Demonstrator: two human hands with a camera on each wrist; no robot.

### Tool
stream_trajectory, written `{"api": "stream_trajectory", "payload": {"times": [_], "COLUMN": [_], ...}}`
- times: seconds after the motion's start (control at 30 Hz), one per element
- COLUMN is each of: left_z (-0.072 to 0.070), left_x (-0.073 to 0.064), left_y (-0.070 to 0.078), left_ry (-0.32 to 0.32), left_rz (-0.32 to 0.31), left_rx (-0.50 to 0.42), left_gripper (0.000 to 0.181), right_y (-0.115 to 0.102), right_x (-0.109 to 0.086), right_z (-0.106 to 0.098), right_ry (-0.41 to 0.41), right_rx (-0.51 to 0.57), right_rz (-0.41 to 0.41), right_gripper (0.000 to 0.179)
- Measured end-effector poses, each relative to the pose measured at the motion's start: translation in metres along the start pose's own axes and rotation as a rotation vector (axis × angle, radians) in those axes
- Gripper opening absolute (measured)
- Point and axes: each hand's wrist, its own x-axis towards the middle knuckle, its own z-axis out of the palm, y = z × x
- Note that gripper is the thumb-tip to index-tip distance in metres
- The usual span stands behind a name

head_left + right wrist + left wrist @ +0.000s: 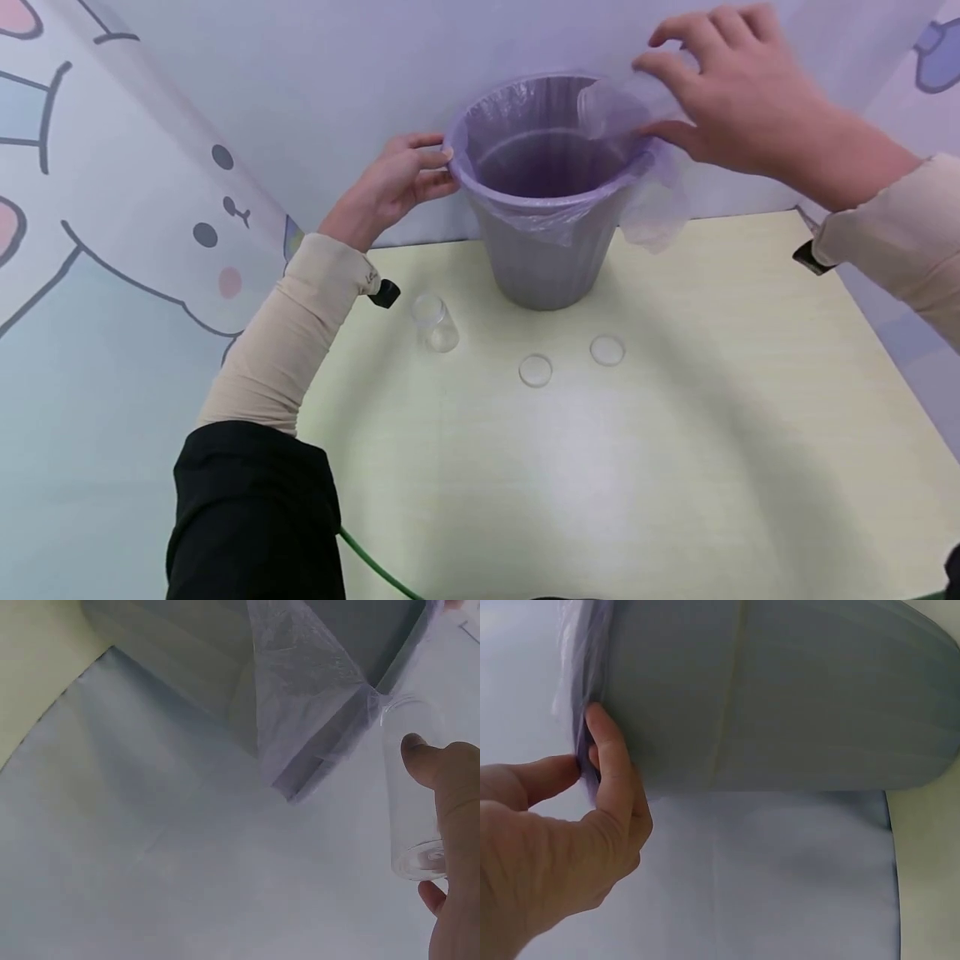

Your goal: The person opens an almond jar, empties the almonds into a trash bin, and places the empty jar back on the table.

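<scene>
A grey trash can [542, 254] with a thin, translucent purple bag [510, 112] lining it stands at the table's back edge. My left hand [401, 179] pinches the can's rim, thumb on one side and fingers on the other, as the left wrist view shows. My right hand [738, 92] grips a clear, cylindrical jar [412, 814] above the right side of the can. The jar is tipped, with its mouth over the opening. Part of the bag hangs outside the can below this hand.
Another clear jar [437, 323] stands on the table [675, 467] left of the can. Two clear round lids [536, 370] lie in front of the can. A green cable [375, 567] runs by the near edge. Behind is a wall [337, 75] with cartoon drawings at the sides.
</scene>
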Motion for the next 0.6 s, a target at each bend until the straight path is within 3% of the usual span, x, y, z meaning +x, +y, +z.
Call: {"api": "stream_trajectory", "payload": {"times": [0.2,0.6], "left_z": [-0.007,-0.026], "left_x": [-0.001,-0.017], "left_y": [-0.009,-0.024], "left_ry": [-0.02,-0.07], "left_rz": [0.086,0.17], "left_rx": [0.055,-0.017], "left_gripper": [0.047,0.043], "right_y": [0.004,-0.02], "right_x": [-0.022,-0.061], "right_z": [-0.005,-0.007], "right_ry": [0.076,0.137], "right_rx": [0.164,0.484], "right_rz": [0.239,0.66], "right_gripper": [0.068,0.07]}}
